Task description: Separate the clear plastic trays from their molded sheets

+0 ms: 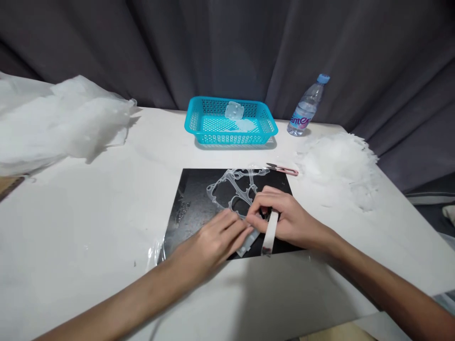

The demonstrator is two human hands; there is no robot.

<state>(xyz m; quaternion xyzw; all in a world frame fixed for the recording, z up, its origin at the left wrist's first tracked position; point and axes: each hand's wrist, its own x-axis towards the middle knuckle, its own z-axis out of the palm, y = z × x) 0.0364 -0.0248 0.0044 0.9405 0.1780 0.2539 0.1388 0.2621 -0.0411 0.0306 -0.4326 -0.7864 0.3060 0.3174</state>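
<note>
My left hand point(220, 237) is closed on a small translucent plastic piece point(248, 242) above the front part of a black mat point(190, 203). My right hand point(284, 213) is pinched around a flat white-handled tool point(270, 232), its handle slanting down toward the mat's front edge. The tool's working end is hidden by my fingers, which nearly meet those of my left hand. Just beyond both hands lies a curly, translucent plastic frame point(241, 189) with open loops. Pink-handled thread snips point(284, 169) rest at the mat's far right corner.
A blue perforated basket point(231, 139) holding clear plastic pieces point(234, 111) stands at the back. To its right is a water bottle point(306, 106). White plastic scraps point(337, 163) are heaped on the right. A crumpled translucent bag point(71, 123) covers the left of the white table point(106, 227).
</note>
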